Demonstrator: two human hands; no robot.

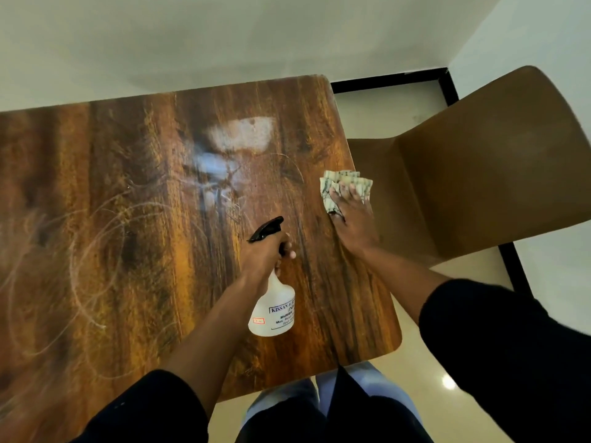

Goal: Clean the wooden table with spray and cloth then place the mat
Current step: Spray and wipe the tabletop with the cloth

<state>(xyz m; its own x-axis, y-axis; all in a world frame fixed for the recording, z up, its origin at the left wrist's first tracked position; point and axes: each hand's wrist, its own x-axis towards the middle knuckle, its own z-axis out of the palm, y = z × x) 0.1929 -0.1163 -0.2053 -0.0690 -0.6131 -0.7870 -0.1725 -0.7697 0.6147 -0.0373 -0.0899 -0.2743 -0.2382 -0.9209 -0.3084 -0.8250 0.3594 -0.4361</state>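
Glossy scratched wood-grain table, translucent white plastic spray bottle, checked woven cloth.

The left hand grips the neck of a white spray bottle with a black nozzle, held above the wooden table; the nozzle points away from the person toward a pale misty patch on the wood; the right hand lies flat, fingers spread, pressing a checked cloth onto the table near its right edge; faint curved scratch marks cross the left part of the tabletop; a brown chair stands just beside the table on the right.
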